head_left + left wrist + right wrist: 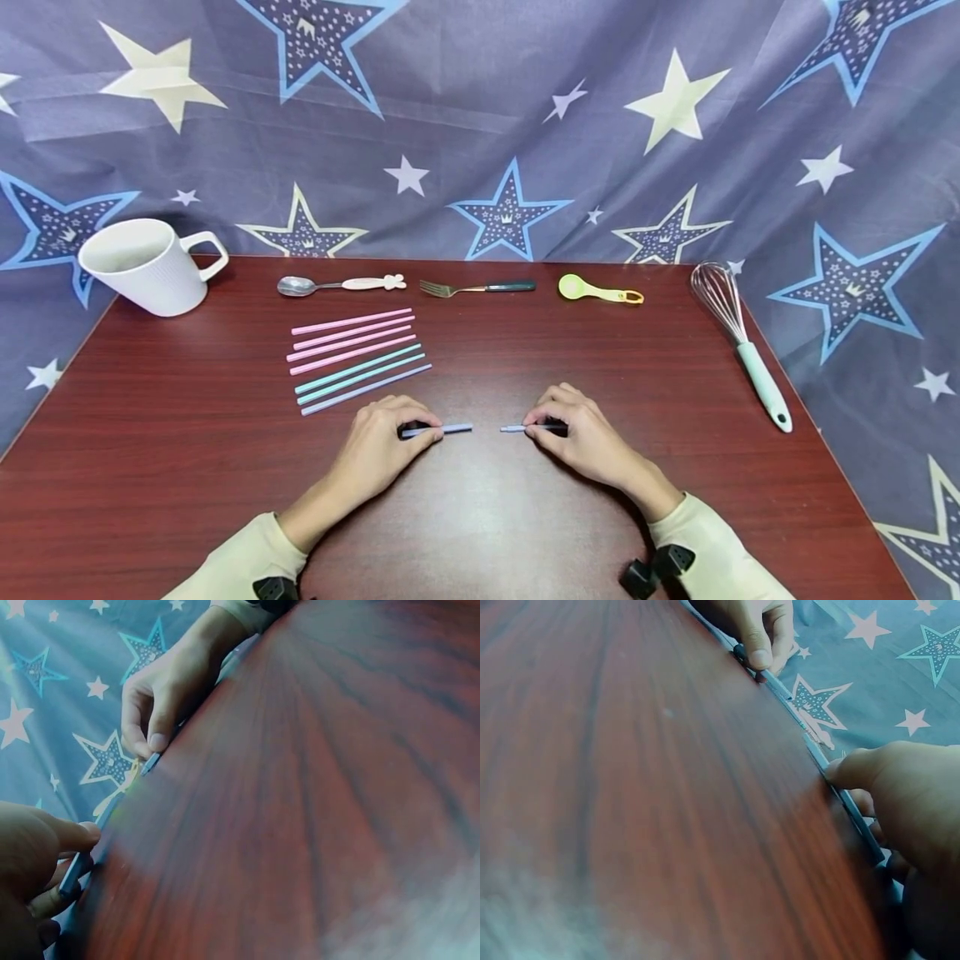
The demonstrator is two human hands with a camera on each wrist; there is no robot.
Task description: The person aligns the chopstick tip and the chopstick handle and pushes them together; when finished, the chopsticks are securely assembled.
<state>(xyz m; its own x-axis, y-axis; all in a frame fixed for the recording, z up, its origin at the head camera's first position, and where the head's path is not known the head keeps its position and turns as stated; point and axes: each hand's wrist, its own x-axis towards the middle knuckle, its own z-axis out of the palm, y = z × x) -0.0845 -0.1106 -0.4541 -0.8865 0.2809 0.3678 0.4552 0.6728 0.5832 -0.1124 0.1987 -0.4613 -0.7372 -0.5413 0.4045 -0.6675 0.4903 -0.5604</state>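
My left hand (386, 429) pinches a short, pale blue straw piece (457, 428) between thumb and fingers, its free end pointing right. Opposite it, my right hand (581, 429) pinches another short blue straw piece (512, 428), whose end points left. A small gap separates the two ends, which roughly line up just above the table. The right wrist view shows the right piece (856, 821) running back under the palm. Up and left of my left hand lies a row of longer straws: several pink ones (352, 333), turquoise ones (360, 372) and a blue one (367, 389).
A white ribbed mug (161, 279) stands at the back left of the brown table (480, 517). Along the back edge lie a spoon (341, 284), a fork (477, 288) and a yellow-green measuring spoon (600, 290). A whisk (742, 346) lies at the right edge, before a star-patterned cloth (465, 100).
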